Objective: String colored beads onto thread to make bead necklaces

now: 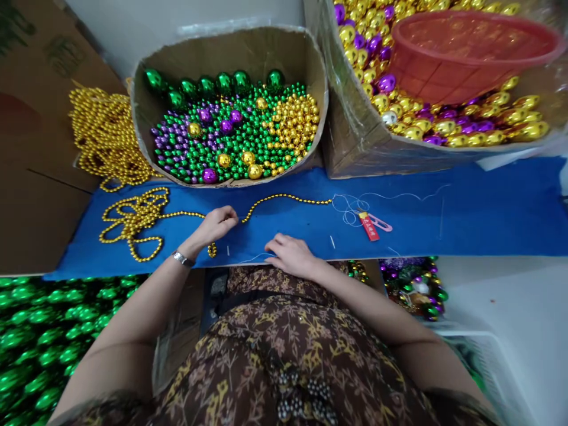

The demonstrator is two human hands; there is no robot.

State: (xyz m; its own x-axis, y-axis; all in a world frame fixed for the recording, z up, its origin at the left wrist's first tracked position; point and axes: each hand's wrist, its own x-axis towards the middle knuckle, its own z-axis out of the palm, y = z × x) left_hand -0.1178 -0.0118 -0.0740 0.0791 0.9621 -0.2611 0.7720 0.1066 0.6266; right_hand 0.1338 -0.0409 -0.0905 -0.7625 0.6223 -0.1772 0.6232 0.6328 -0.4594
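Note:
My left hand [217, 225], with a metal watch band at the wrist, is closed around part of a string of gold beads [288, 196]. The string runs left into a loose looped heap [137, 222] and right across the blue cloth. A short beaded piece [212, 250] hangs below the wrist. My right hand [290, 254] rests at the cloth's front edge with curled fingers. A thin pale thread [255, 258] runs to its fingertips. At the string's right end lies tangled clear thread [348, 210], beside a red-labelled packet [369, 227] and pink thread snips [380, 222].
Behind the blue cloth [421, 219] stands a cardboard box [231, 47] of green, purple and gold beads. A larger box [377, 142] at right holds gold and purple beads and a red basket [465, 65]. Gold bead strands [102, 130] hang at left; green beads [48, 331] lie below.

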